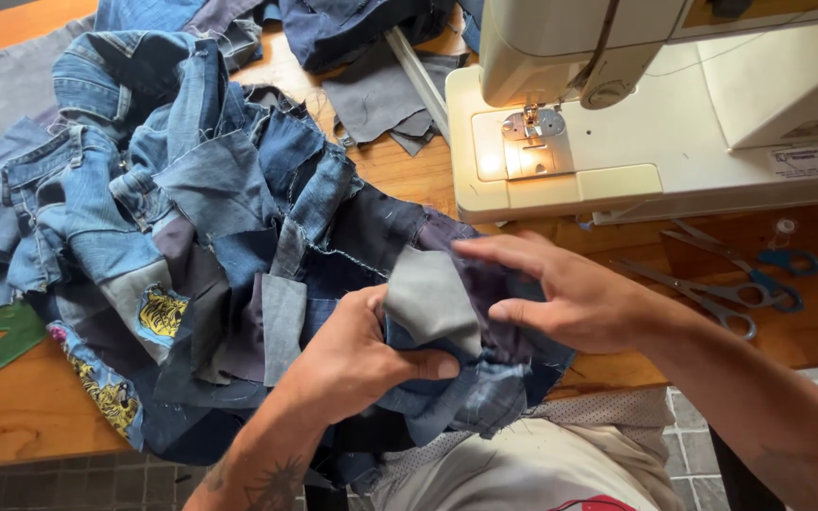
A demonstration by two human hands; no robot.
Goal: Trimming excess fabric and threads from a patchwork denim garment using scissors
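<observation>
bare wood between denim heap and sewing machine, scissors blocking right

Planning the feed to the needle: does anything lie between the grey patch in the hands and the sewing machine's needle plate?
Nothing visible does. Bare wooden table separates the grey patch from the needle plate; the scissors lie off to the right.
</observation>
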